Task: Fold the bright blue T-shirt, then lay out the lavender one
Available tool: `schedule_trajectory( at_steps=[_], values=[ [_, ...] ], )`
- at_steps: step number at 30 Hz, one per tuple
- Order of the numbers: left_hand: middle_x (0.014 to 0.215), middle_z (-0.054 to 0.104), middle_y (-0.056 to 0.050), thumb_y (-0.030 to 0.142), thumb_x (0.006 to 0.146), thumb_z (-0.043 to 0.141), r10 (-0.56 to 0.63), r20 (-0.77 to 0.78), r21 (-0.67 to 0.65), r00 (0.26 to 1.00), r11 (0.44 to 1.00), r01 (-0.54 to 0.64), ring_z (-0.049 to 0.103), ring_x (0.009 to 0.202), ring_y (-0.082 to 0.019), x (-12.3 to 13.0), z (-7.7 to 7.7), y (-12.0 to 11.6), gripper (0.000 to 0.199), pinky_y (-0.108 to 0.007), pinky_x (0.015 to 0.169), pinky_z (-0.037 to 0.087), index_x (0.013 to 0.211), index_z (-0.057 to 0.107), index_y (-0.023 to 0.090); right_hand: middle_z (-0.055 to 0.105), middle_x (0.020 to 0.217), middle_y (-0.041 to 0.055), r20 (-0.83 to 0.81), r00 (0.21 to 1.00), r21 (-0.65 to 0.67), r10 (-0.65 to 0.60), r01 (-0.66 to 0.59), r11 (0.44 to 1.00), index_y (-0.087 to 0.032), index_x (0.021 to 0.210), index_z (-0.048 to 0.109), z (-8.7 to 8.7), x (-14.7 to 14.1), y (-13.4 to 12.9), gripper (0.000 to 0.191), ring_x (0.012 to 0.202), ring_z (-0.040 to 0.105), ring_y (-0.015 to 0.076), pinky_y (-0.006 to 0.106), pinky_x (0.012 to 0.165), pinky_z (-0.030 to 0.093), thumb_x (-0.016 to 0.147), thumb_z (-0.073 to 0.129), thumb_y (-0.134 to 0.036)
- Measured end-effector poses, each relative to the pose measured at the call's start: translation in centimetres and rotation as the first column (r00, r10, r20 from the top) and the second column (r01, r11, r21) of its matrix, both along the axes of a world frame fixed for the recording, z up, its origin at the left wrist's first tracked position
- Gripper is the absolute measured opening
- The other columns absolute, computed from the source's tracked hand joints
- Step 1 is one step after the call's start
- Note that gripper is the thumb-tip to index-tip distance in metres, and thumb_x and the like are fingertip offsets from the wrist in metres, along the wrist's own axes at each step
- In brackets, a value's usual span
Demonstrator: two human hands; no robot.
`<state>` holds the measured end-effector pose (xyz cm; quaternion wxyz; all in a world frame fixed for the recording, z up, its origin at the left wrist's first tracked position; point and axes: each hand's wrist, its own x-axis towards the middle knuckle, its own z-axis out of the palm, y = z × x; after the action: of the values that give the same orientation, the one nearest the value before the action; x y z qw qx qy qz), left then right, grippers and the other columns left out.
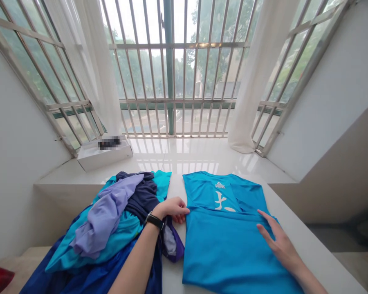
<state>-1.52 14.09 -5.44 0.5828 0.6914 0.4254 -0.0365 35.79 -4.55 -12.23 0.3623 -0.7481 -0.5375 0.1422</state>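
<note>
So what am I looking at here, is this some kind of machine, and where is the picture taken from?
There's no machine here. These are a person's own two bare hands, seen from a camera worn on their head and looking forward and down. The right hand lies with fingers spread on a bright blue T-shirt, which is laid flat and has white print. The left hand, with a black wristwatch, rests at the shirt's edge beside a pile of clothes. Neither hand appears to grip anything. All this lies on a glossy white ledge, with a white box behind, before a barred window.
</note>
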Motion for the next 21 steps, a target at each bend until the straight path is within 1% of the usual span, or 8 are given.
schedule_trajectory(
  at_steps=[3, 8, 10, 13, 16, 17, 19, 21],
  values=[
    [0.065, 0.066, 0.002, 0.063, 0.073, 0.066, 0.076, 0.143, 0.008, 0.987, 0.997, -0.078, 0.067, 0.065, -0.017, -0.4, -0.5, -0.5, 0.046, -0.025, 0.057, 0.051, 0.074, 0.05, 0.02, 0.052, 0.145, 0.0093, -0.061, 0.998, -0.018, -0.022, 0.021, 1.0, -0.031, 0.139, 0.047, 0.2, 0.1, -0.2, 0.066, 0.133, 0.048, 0.034, 0.053, 0.107, 0.044, 0.085, 0.045, -0.068],
    [0.066, 0.064, 0.003, 0.058, 0.074, 0.064, 0.131, 0.169, 0.022, 0.977, 0.99, -0.137, 0.067, 0.065, -0.017, 0.0, -0.1, -1.2, 0.042, -0.023, 0.054, 0.048, 0.086, 0.049, 0.021, 0.055, 0.141, 0.0088, -0.097, 0.994, -0.038, -0.049, 0.045, 0.998, -0.03, 0.136, 0.049, 0.4, 0.1, -0.3, 0.063, 0.13, 0.051, 0.0332, 0.048, 0.105, 0.047, 0.083, 0.049, -0.066],
    [0.067, 0.063, 0.003, 0.052, 0.072, 0.067, 0.144, 0.193, 0.024, 0.971, 0.988, -0.152, 0.066, 0.065, -0.016, 0.1, 0.1, -1.3, 0.04, -0.023, 0.054, 0.047, 0.09, 0.048, 0.021, 0.056, 0.139, 0.0087, -0.092, 0.994, 0.0, -0.061, 0.061, 0.998, -0.03, 0.133, 0.051, 0.8, -0.3, -0.4, 0.061, 0.127, 0.053, 0.033, 0.047, 0.104, 0.048, 0.083, 0.051, -0.064],
    [0.069, 0.062, 0.004, 0.047, 0.072, 0.066, 0.15, 0.228, 0.045, 0.962, 0.985, -0.164, 0.063, 0.06, -0.013, 0.3, 0.2, -1.2, 0.04, -0.022, 0.055, 0.048, 0.095, 0.048, 0.021, 0.058, 0.135, 0.0085, -0.074, 0.993, 0.132, -0.092, 0.101, 0.986, -0.029, 0.125, 0.056, 1.9, -0.6, -0.7, 0.051, 0.125, 0.054, 0.032, 0.048, 0.106, 0.046, 0.086, 0.05, -0.06],
    [0.069, 0.06, 0.005, 0.045, 0.071, 0.066, 0.165, 0.218, 0.092, 0.962, 0.978, -0.189, 0.061, 0.059, -0.013, 0.4, -0.3, -1.0, 0.044, -0.022, 0.054, 0.048, 0.103, 0.047, 0.021, 0.061, 0.129, 0.0112, 0.013, 0.975, 0.192, -0.224, 0.217, 0.957, -0.026, 0.12, 0.059, 2.8, 0.3, -2.1, 0.048, 0.116, 0.059, 0.0327, 0.047, 0.098, 0.05, 0.086, 0.048, -0.059],
    [0.068, 0.06, 0.005, 0.044, 0.071, 0.065, 0.166, 0.205, 0.114, 0.965, 0.975, -0.192, 0.062, 0.06, -0.014, 0.4, -0.7, -0.9, 0.045, -0.023, 0.053, 0.048, 0.105, 0.047, 0.021, 0.064, 0.124, 0.0122, 0.051, 0.958, 0.165, -0.284, 0.272, 0.948, -0.025, 0.118, 0.06, 3.0, 0.9, -3.0, 0.049, 0.107, 0.062, 0.0324, 0.046, 0.09, 0.054, 0.085, 0.047, -0.06],
    [0.068, 0.06, 0.005, 0.041, 0.071, 0.064, 0.154, 0.184, 0.174, 0.971, 0.967, -0.186, 0.063, 0.061, -0.015, 0.5, -1.3, -0.7, 0.044, -0.023, 0.051, 0.048, 0.106, 0.047, 0.02, 0.071, 0.105, 0.0116, 0.114, 0.926, 0.036, -0.361, 0.359, 0.933, -0.025, 0.11, 0.064, 2.9, 2.2, -5.4, 0.049, 0.084, 0.067, 0.0298, 0.042, 0.071, 0.056, 0.082, 0.048, -0.062],
    [0.069, 0.061, 0.004, 0.039, 0.073, 0.062, 0.128, 0.163, 0.277, 0.978, 0.946, -0.169, 0.063, 0.057, -0.016, 0.4, -1.6, -0.4, 0.042, -0.023, 0.05, 0.047, 0.108, 0.047, 0.02, 0.073, 0.084, 0.008, 0.138, 0.92, -0.126, -0.366, 0.383, 0.915, -0.027, 0.095, 0.07, 2.6, 2.9, -8.2, 0.045, 0.069, 0.066, 0.0267, 0.038, 0.06, 0.054, 0.078, 0.05, -0.063]
  ],
)
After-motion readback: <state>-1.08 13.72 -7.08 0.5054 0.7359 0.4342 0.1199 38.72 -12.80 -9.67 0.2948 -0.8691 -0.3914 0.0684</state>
